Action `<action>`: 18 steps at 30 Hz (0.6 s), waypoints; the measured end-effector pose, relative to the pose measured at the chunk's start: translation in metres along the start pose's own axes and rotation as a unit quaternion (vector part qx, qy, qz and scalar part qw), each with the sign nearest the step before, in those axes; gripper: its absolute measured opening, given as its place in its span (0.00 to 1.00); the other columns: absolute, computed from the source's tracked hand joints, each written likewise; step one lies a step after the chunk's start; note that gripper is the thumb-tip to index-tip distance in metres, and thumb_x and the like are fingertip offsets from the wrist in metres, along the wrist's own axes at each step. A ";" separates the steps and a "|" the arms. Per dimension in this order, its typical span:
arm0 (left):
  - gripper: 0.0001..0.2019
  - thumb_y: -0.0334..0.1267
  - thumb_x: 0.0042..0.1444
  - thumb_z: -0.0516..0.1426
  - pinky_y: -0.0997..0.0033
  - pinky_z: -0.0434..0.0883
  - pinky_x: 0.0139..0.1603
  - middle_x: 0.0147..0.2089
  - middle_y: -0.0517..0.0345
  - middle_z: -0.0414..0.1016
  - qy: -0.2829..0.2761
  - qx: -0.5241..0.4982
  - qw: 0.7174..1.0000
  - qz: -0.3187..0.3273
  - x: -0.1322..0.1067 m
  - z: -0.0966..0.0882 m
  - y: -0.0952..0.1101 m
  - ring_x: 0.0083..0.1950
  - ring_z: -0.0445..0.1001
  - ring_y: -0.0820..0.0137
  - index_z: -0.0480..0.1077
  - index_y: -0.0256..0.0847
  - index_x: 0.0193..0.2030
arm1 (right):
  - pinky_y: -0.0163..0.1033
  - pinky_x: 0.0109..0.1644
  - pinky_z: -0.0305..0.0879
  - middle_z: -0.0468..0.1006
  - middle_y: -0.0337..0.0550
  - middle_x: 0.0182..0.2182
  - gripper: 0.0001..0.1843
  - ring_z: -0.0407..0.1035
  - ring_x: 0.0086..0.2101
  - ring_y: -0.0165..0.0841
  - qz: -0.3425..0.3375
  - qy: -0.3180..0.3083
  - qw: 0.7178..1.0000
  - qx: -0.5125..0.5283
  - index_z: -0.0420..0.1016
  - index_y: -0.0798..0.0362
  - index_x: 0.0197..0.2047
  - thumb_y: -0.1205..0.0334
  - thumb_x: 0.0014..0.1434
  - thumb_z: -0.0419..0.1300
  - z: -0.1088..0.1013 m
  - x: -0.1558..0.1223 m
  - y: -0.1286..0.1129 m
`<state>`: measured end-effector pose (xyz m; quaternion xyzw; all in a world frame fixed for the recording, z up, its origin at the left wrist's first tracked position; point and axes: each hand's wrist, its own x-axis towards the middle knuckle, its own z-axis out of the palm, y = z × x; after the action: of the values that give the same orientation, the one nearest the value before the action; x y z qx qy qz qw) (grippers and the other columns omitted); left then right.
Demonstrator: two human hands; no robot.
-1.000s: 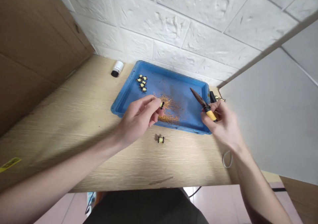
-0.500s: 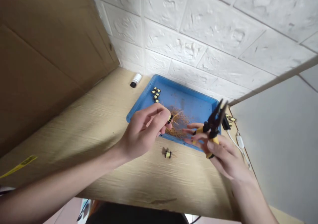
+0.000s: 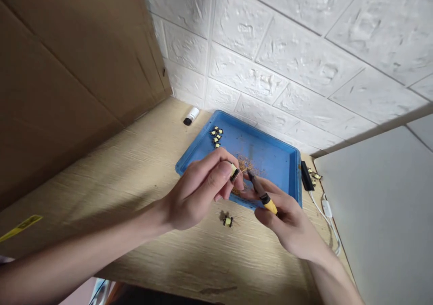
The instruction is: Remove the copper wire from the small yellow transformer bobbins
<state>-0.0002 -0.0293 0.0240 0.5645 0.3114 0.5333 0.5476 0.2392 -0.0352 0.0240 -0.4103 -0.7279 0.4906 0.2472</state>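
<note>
My left hand [image 3: 199, 194] pinches a small yellow-and-black wound component [image 3: 234, 173] between thumb and fingers, just above the near rim of the blue tray [image 3: 270, 158]. My right hand [image 3: 287, 221] grips yellow-handled pliers [image 3: 261, 191], whose dark tip points at the component and almost touches it. A tangle of copper wire scraps [image 3: 244, 166] lies in the tray behind the hands. Another such component [image 3: 228, 221] rests on the wooden table below my hands. Several more components [image 3: 215, 135] sit in the tray's far left corner.
A white tube with a black cap [image 3: 191, 115] lies near the wall on the table [image 3: 135, 169]. A black part [image 3: 306, 176] and white cable [image 3: 326, 205] lie right of the tray. Cardboard [image 3: 67, 70] walls the left side; a grey panel [image 3: 382, 214] stands at right.
My right hand swung the pliers down and leftward, shutting their jaws and bringing the tip to the component in my left hand. The head camera view shifted upward and closer.
</note>
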 end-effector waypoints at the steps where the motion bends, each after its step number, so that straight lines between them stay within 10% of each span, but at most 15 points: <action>1: 0.20 0.57 0.76 0.54 0.68 0.65 0.28 0.35 0.57 0.78 -0.003 0.000 1.000 -0.008 -0.001 0.000 -0.001 0.29 0.69 0.72 0.70 0.42 0.42 | 0.65 0.78 0.59 0.75 0.45 0.71 0.23 0.62 0.75 0.49 0.002 -0.006 1.000 0.003 0.86 0.36 0.61 0.67 0.68 0.63 0.001 0.000 0.000; 18: 0.21 0.56 0.78 0.52 0.72 0.67 0.31 0.36 0.60 0.76 -0.022 0.018 0.999 0.017 -0.003 -0.003 -0.011 0.30 0.69 0.74 0.71 0.40 0.45 | 0.57 0.77 0.58 0.75 0.40 0.70 0.25 0.66 0.72 0.45 0.021 -0.007 1.000 0.011 0.86 0.33 0.58 0.70 0.67 0.62 -0.001 -0.004 0.006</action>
<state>-0.0014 -0.0294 0.0122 0.5913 0.2990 0.5242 0.5349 0.2441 -0.0366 0.0195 -0.4193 -0.7154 0.5067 0.2359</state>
